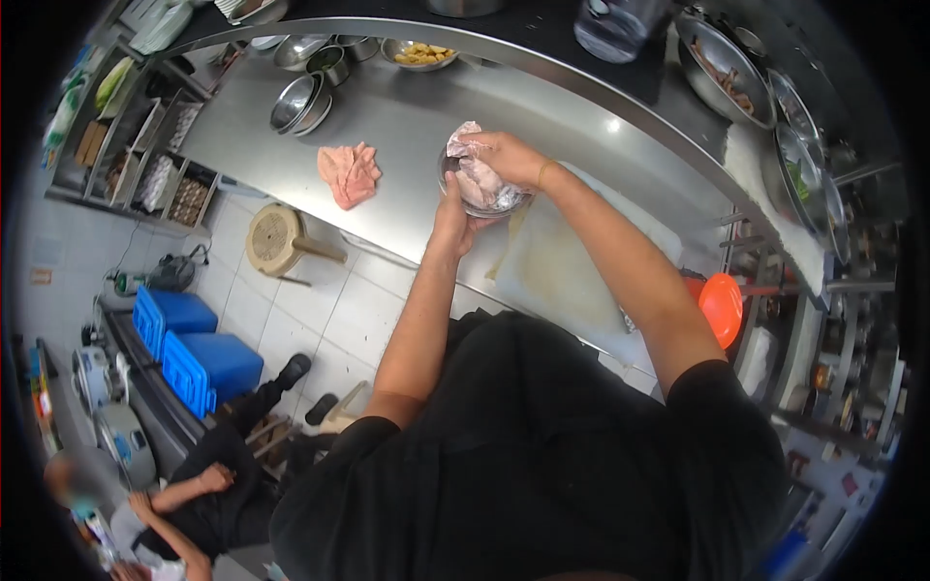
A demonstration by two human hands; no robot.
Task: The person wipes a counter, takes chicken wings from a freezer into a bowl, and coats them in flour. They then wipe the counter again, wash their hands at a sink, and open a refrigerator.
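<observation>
Bowl (481, 198) cupped in both hands

Steel counter (407, 126) – white tile floor (339, 320) (blue crates (199, 353)), shelves (145, 145) w/ goods.

Cloth (349, 174) left of bowl (482, 189), seemingly apart

A single head-worn camera looks steeply down over the person's own chest and arms — a wide fisheye view whose dark round edge curves the steel counter (407, 126) across the top. The counter sits close, at arm's length, while the tiled floor (339, 320) lies farther below on the left. No second view shares the scene.
</observation>
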